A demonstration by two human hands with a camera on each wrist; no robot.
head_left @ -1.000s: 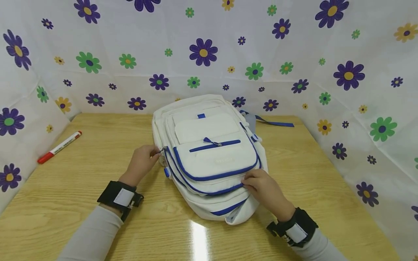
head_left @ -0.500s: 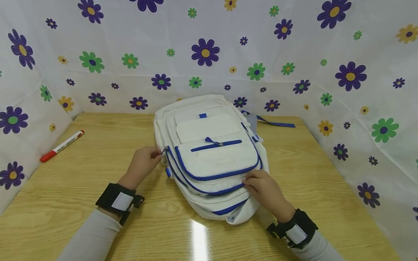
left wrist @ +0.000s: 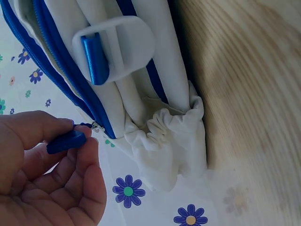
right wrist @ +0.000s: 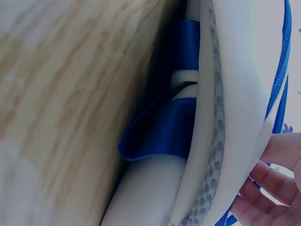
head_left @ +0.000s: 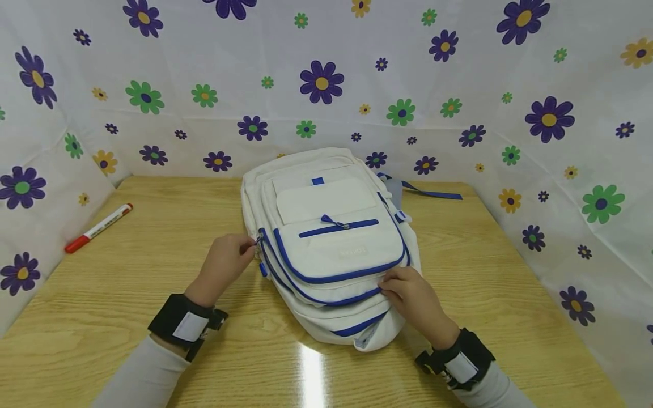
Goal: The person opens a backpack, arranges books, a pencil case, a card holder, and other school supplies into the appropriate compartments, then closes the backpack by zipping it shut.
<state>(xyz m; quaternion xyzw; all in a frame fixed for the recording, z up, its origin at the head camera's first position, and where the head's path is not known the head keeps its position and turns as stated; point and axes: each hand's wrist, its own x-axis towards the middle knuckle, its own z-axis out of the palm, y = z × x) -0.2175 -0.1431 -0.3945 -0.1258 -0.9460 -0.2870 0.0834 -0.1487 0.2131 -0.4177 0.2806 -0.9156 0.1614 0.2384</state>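
Note:
A white backpack (head_left: 321, 249) with blue zippers lies front side up on the table, its top toward the back wall. My left hand (head_left: 224, 266) is at its left side, thumb and fingers pinching a blue zipper pull (left wrist: 67, 142). That pull hangs from a metal slider (left wrist: 96, 126) at the end of a blue zipper, just above a gathered side pocket (left wrist: 160, 141). At the lower right, my right hand (head_left: 414, 300) grips the blue-trimmed edge of the front compartment. In the right wrist view, its fingers (right wrist: 268, 181) curl against the white fabric; their tips are partly hidden.
A red-and-white marker (head_left: 99, 228) lies on the wooden table (head_left: 168, 226) at the left. Behind the backpack, a blue strap (head_left: 433, 194) stretches right. A flower-printed cloth (head_left: 204, 62) encloses the back and sides. A white buckle (left wrist: 113, 49) hangs near the left hand.
My left hand has moved slightly down the backpack's left side with the zipper pull. My right hand keeps its place. The whole head view has shifted a little.

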